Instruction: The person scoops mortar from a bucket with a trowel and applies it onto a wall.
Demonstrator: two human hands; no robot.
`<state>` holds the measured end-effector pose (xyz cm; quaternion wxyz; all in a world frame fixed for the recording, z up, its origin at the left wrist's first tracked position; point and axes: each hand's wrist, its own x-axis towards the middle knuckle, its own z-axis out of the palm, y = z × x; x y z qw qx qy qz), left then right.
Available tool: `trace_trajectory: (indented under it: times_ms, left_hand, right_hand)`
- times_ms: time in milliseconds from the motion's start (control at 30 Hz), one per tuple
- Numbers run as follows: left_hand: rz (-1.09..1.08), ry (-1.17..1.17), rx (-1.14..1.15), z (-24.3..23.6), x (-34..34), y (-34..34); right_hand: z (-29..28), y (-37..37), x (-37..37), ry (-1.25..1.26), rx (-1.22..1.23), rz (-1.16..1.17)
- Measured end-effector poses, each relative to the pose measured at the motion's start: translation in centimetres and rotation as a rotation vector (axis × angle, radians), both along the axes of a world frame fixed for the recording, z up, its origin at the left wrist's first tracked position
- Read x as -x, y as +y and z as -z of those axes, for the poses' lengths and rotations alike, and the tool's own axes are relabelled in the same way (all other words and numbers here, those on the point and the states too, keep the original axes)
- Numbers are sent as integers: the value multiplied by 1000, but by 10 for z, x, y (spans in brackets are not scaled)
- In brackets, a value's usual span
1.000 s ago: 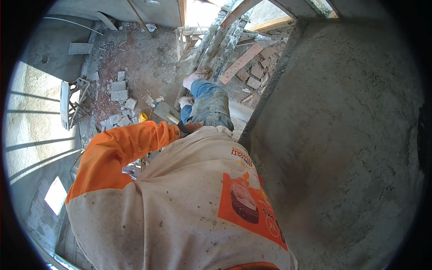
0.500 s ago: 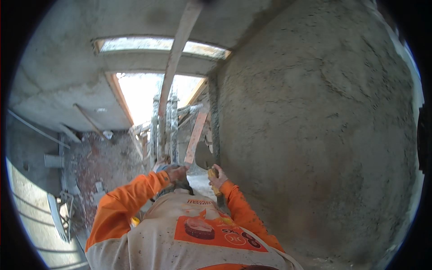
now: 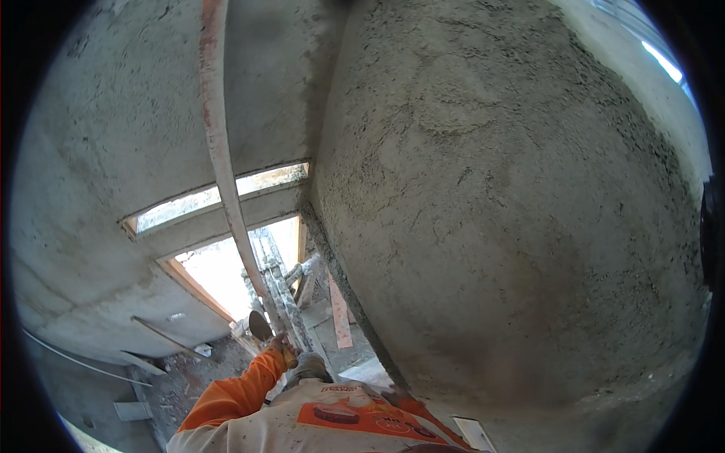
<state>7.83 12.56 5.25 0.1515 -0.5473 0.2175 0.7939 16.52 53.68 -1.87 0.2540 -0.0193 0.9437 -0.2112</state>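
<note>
My left hand (image 3: pixel 279 345), below the doorway, is closed around the yellow handle of a trowel (image 3: pixel 260 326); its dark blade points up and left. A long, narrow wooden straightedge (image 3: pixel 217 143) runs from the top of the picture down to just beside this hand. Whether the fingers also touch it, I cannot tell. My right arm shows only as an orange sleeve (image 3: pixel 417 408) low at the shirt's right side, and the hand itself is out of sight. The rough, grey plastered wall (image 3: pixel 468 226) fills the right side.
Beyond my hand is a bright doorway (image 3: pixel 215 272) with a narrow window (image 3: pixel 181 208) above it. Mortar-spattered poles (image 3: pixel 287 302) stand by it. A pinkish board (image 3: pixel 340 313) leans near the wall corner. A stick (image 3: pixel 170 337) rests against the left wall, over a littered floor (image 3: pixel 192 377).
The trowel has passed from my right hand to my left. My right hand has dropped out of sight. The view has swung right and up, showing more of the plastered wall.
</note>
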Motion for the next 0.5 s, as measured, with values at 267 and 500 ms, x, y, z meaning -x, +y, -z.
trace_trajectory:
  times_ms: [267, 500]
  left_hand:
    - [543, -255, 102, 103, -102, -102]
    - [806, -327, 210, 90, -115, -92]
  right_hand:
    - [-24, -13, -36, -563, 192, 391]
    - [-41, -18, -42, -705, 380, 477]
